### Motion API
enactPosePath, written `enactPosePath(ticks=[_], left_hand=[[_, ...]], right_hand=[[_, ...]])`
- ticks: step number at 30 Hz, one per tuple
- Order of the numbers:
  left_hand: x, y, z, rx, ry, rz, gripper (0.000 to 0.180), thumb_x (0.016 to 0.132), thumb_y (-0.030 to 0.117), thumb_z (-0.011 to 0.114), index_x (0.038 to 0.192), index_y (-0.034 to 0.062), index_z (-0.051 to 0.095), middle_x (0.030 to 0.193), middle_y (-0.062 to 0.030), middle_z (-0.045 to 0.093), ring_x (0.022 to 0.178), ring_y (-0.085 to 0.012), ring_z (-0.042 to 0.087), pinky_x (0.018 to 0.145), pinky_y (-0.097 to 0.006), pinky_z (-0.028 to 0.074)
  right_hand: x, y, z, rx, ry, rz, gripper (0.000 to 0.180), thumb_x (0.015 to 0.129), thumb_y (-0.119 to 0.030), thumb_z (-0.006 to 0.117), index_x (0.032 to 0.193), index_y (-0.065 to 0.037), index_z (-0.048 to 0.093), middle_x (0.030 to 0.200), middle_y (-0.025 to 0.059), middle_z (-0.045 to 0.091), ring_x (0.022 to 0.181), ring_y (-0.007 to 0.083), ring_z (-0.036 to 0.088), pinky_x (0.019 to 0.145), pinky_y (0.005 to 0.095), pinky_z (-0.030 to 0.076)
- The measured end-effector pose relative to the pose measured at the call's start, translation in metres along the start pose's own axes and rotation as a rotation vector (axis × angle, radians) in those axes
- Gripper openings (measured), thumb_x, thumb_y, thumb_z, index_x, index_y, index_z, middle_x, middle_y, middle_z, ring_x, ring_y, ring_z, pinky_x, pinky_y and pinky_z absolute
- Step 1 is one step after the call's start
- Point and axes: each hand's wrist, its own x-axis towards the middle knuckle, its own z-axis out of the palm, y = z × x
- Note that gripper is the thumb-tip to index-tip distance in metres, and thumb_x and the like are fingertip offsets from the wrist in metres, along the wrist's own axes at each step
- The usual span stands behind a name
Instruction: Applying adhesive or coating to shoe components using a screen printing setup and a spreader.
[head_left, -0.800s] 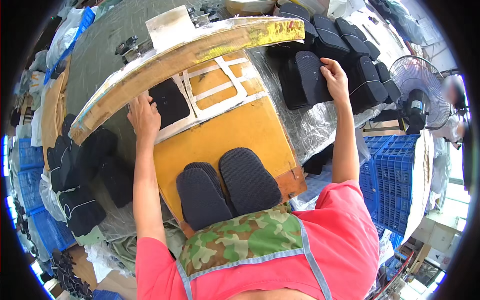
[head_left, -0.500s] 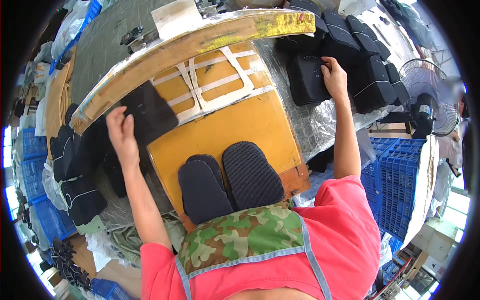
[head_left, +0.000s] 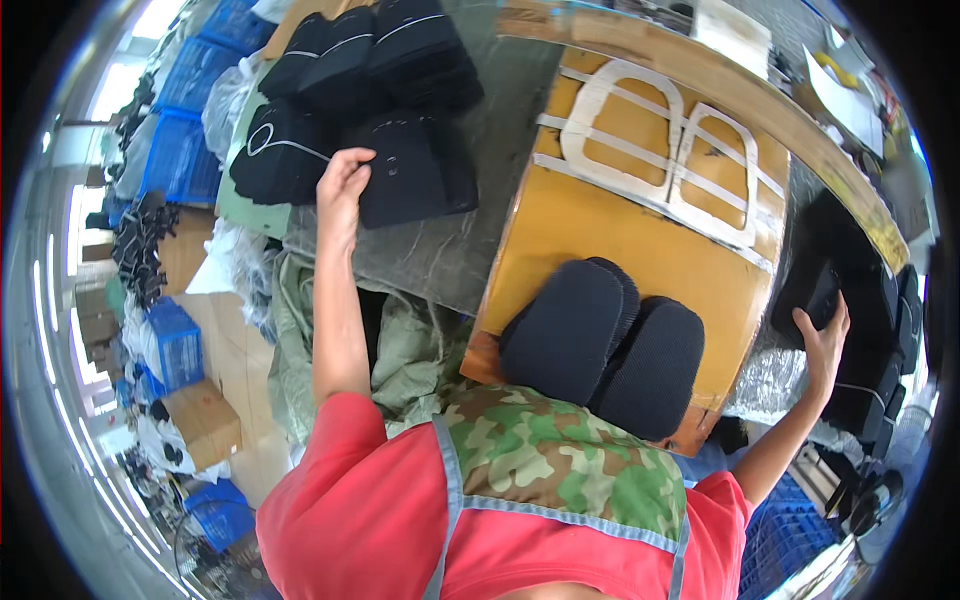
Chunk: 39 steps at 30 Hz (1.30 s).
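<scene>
Pinching the left edge of a flat black sheet-like piece with small pale marks (head_left: 400, 185) between thumb and fingers of left hand (head_left: 345, 185), holding it over a low black stack (head_left: 458, 170) on the grey-covered bench (head_left: 425, 255); not making out whether fully resting there. Bringing it over from the white double-loop frame (head_left: 577, 140), so now leaving both loops bare above the glossy yellow board (head_left: 540, 240). Reading that as one piece coming off and the frame standing free for another. Keeping right hand (head_left: 825, 335) at the tall black stack (head_left: 845, 240) on the far right, curling thumb and fingers around the near edge of a top piece; not being able to tell whether actually gripping. Leaving rounded dark mesh-textured pads (head_left: 570, 325) lying on the board's near part, just beside the camouflage apron (head_left: 560, 450). Swinging view leftward too.
</scene>
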Motion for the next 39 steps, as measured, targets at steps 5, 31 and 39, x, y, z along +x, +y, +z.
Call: enactPosePath(ticks=[5, 31, 39], left_hand=[[0.021, -0.013, 0.013, 0.101, -0.073, 0.004, 0.019, 0.092, -0.002, 0.057, 0.108, 0.0063, 0.064, 0.089, 0.0019, 0.059, 0.081, -0.0047, 0.051, 0.075, -0.02, 0.041], [-0.111, 0.077, 0.16, 0.398, -0.873, 0.419, 0.055, 0.082, 0.001, 0.062, 0.135, 0.005, 0.048, 0.133, -0.0182, 0.047, 0.125, -0.0368, 0.047, 0.108, -0.044, 0.035], [-0.114, 0.083, 0.164, 0.521, -0.865, 0.461, 0.058, 0.079, 0.001, 0.066, 0.134, 0.0066, 0.048, 0.122, -0.0158, 0.048, 0.116, -0.0345, 0.049, 0.1, -0.044, 0.037]], right_hand=[[-0.006, -0.01, -0.001, -0.085, 0.066, -0.04, 0.093, 0.073, -0.041, 0.081, 0.148, -0.006, 0.038, 0.15, 0.0225, 0.037, 0.137, 0.0393, 0.039, 0.112, 0.0453, 0.035], [-0.133, -0.194, -0.012, 0.275, -0.208, -0.668, 0.029, 0.068, -0.005, 0.077, 0.094, -0.009, 0.064, 0.102, 0.0045, 0.065, 0.095, 0.0247, 0.061, 0.092, 0.0393, 0.043], [0.029, -0.179, 0.024, 0.478, 0.046, -0.439, 0.022, 0.089, -0.011, 0.063, 0.109, 0.0, 0.063, 0.093, 0.0246, 0.066, 0.089, 0.0424, 0.064, 0.078, 0.0432, 0.051]])
